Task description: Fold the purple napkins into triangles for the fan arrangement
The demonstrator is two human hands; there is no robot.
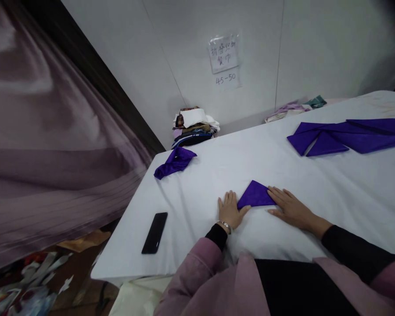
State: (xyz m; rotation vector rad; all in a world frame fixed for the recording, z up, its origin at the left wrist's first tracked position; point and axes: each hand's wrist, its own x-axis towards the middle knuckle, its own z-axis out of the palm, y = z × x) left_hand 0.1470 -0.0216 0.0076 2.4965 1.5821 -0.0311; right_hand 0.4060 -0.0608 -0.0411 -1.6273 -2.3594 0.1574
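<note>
A purple cloth napkin [255,194], folded into a triangle with its point away from me, lies flat on the white-covered table [204,184]. My left hand [231,210] rests at its left corner, fingers spread on the tablecloth and the thumb by the cloth's lower edge. At the right corner lies my right hand [289,207], flat with its fingers stretched out and the fingertips on the cloth. Neither hand grips anything.
A crumpled purple cloth [177,161] sits at the far left, with a black phone [154,232] nearer me. More folded purple cloths [349,136] lie at the right. Behind the table are a stack of folded textiles [195,127] and a wall sign [223,55]; a curtain [59,131] hangs left.
</note>
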